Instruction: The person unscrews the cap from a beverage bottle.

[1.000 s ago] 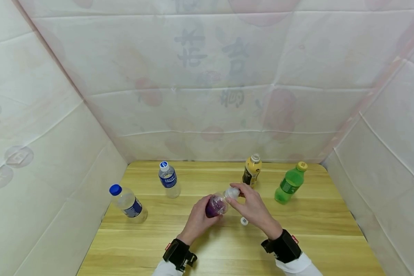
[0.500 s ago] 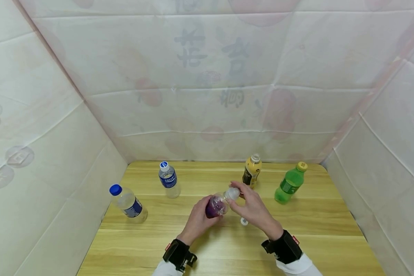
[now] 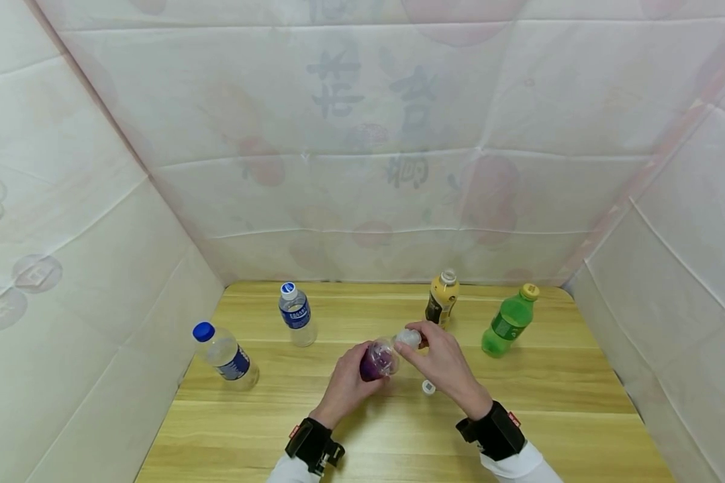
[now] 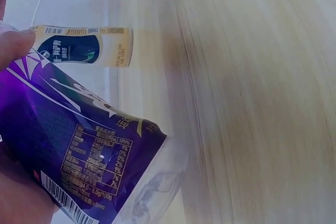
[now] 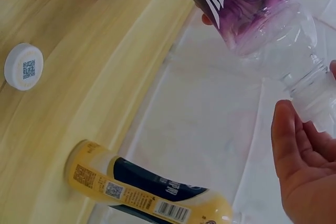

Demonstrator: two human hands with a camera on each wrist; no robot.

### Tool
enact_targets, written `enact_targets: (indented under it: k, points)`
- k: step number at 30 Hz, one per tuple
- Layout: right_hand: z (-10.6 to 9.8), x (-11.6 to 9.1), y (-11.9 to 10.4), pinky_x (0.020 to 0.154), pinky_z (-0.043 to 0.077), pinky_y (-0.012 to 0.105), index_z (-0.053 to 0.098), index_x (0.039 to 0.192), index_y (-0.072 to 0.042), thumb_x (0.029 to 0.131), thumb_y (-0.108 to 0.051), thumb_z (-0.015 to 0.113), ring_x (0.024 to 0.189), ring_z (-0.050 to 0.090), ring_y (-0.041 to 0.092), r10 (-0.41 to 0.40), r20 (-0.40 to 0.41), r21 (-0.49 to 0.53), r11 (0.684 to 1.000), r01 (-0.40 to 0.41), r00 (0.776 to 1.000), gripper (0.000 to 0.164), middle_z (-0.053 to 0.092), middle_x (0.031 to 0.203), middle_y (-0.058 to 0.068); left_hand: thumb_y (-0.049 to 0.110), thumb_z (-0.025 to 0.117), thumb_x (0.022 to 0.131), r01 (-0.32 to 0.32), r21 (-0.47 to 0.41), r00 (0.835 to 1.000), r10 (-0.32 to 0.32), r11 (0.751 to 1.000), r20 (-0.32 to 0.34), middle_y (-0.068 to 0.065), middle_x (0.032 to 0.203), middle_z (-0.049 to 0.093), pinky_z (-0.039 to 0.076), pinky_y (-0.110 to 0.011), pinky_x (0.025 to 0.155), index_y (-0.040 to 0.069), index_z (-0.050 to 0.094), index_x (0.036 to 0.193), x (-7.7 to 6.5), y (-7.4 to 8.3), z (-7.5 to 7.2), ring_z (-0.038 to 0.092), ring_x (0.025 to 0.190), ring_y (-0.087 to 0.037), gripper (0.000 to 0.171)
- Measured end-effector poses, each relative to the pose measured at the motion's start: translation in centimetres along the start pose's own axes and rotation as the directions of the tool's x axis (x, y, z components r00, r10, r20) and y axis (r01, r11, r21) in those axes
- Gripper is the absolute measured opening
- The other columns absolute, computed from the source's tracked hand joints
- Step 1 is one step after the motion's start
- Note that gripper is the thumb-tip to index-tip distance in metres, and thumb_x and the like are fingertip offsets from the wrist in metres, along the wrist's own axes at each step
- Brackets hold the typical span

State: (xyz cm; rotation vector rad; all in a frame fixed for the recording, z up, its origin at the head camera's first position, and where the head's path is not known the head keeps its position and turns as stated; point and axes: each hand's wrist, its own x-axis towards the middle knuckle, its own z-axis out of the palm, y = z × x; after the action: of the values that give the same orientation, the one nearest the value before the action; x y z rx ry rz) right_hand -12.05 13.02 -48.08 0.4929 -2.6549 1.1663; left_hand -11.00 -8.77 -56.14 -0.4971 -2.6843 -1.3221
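A clear plastic bottle with a purple label (image 3: 379,360) is held tilted over the table, its neck leaning to the right. My left hand (image 3: 346,384) grips it round the label. At its neck, my right hand (image 3: 446,362) pinches the translucent cap (image 3: 407,338) between thumb and fingers. The right wrist view shows this cap (image 5: 317,98) at the threaded neck, with fingers along its side. Just below the right hand, a small white cap (image 3: 428,387) with a printed code lies on the tabletop. Behind that hand stands a yellow bottle (image 3: 442,300) with an uncapped mouth.
A green bottle (image 3: 507,320) with a yellow cap stands at the right. On the left are a blue-capped bottle (image 3: 225,357) and a smaller water bottle (image 3: 297,315) with a blue label. Pale cloth walls (image 3: 362,201) enclose the wooden table (image 3: 248,429) at the back and sides.
The right thumb and fingers have shifted slightly round the translucent cap. The left hand and the purple-labelled bottle stay in place.
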Motion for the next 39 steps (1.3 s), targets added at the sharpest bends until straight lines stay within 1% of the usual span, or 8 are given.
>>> enact_targets:
  k: [6, 10, 14, 17, 22, 27, 34, 39]
  points:
    - [-0.3, -0.1, 0.0, 0.083, 0.059, 0.040, 0.066, 0.130, -0.004, 0.093, -0.026, 0.080, 0.099, 0.067, 0.021, -0.017, 0.049, 0.042, 0.999, 0.015, 0.999, 0.045, 0.068, 0.116, 0.008, 0.022, 0.089, 0.081, 0.012, -0.008, 1.000, -0.012, 1.000, 0.006, -0.018, 0.129, 0.066, 0.052, -0.055, 0.100, 0.001, 0.057, 0.137, 0.0, 0.0, 0.0, 0.063, 0.118, -0.034, 0.068]
    - [-0.5, -0.2, 0.0, 0.087, 0.058, 0.040, 0.064, 0.133, -0.004, 0.093, -0.023, 0.080, 0.104, 0.067, 0.022, -0.035, 0.066, 0.061, 0.998, 0.031, 0.997, 0.047, 0.068, 0.120, 0.008, 0.021, 0.089, 0.081, 0.013, -0.017, 1.000, -0.013, 1.000, 0.005, -0.018, 0.129, 0.066, 0.051, -0.055, 0.101, 0.001, 0.057, 0.137, -0.1, -0.1, 0.0, 0.063, 0.118, -0.034, 0.068]
    - [-0.6, -0.3, 0.2, 0.092, 0.058, 0.045, 0.061, 0.137, -0.002, 0.093, -0.016, 0.079, 0.108, 0.066, 0.024, -0.051, 0.072, 0.098, 0.994, 0.043, 0.996, 0.050, 0.066, 0.122, 0.008, 0.018, 0.090, 0.080, 0.013, -0.020, 1.000, -0.013, 1.000, -0.001, -0.019, 0.129, 0.066, 0.051, -0.055, 0.101, 0.000, 0.057, 0.137, -0.2, -0.3, 0.0, 0.063, 0.118, -0.035, 0.068]
    - [-0.8, -0.4, 0.4, 0.092, 0.057, 0.047, 0.060, 0.139, -0.001, 0.092, -0.013, 0.080, 0.110, 0.065, 0.025, -0.060, 0.063, 0.104, 0.993, 0.053, 0.996, 0.052, 0.065, 0.124, 0.009, 0.017, 0.090, 0.080, 0.020, -0.024, 1.000, -0.020, 1.000, -0.007, -0.020, 0.130, 0.065, 0.051, -0.056, 0.102, -0.001, 0.057, 0.137, -0.3, -0.4, -0.1, 0.063, 0.119, -0.036, 0.069]
    - [-1.1, -0.7, 1.1, 0.090, 0.057, 0.049, 0.061, 0.136, -0.001, 0.089, -0.012, 0.082, 0.109, 0.065, 0.026, -0.065, 0.037, 0.060, 0.996, 0.063, 0.997, 0.052, 0.065, 0.126, 0.011, 0.015, 0.090, 0.079, 0.033, -0.033, 0.999, -0.034, 0.999, -0.021, -0.022, 0.131, 0.064, 0.050, -0.057, 0.102, -0.003, 0.055, 0.138, -0.3, -0.6, -0.3, 0.062, 0.119, -0.038, 0.070]
    - [-1.2, -1.0, 2.4, 0.089, 0.057, 0.050, 0.063, 0.133, 0.000, 0.088, -0.012, 0.083, 0.109, 0.066, 0.028, -0.057, 0.033, 0.012, 0.998, 0.057, 0.998, 0.050, 0.065, 0.126, 0.013, 0.013, 0.089, 0.078, 0.048, -0.061, 0.998, -0.050, 0.997, -0.040, -0.024, 0.132, 0.063, 0.050, -0.058, 0.103, -0.006, 0.054, 0.138, -0.2, -0.5, -0.5, 0.061, 0.120, -0.041, 0.072]
    - [-1.0, -2.0, 4.7, 0.084, 0.058, 0.043, 0.067, 0.125, 0.000, 0.085, -0.016, 0.086, 0.103, 0.067, 0.024, -0.043, 0.037, -0.069, 0.997, 0.046, 0.998, 0.046, 0.068, 0.116, 0.008, 0.017, 0.089, 0.079, 0.066, -0.084, 0.996, -0.070, 0.994, -0.049, -0.022, 0.133, 0.062, 0.049, -0.059, 0.104, -0.003, 0.054, 0.139, -0.1, -0.6, -0.5, 0.061, 0.122, -0.039, 0.073]
    - [-0.9, -2.8, 6.4, 0.081, 0.057, 0.038, 0.069, 0.122, -0.002, 0.084, -0.017, 0.088, 0.099, 0.066, 0.019, -0.003, 0.066, -0.107, 0.994, 0.010, 0.998, 0.045, 0.068, 0.112, 0.005, 0.020, 0.089, 0.079, 0.064, -0.095, 0.996, -0.069, 0.993, -0.058, -0.021, 0.132, 0.063, 0.049, -0.059, 0.103, -0.002, 0.054, 0.139, -0.1, -0.7, -0.5, 0.061, 0.121, -0.039, 0.073]
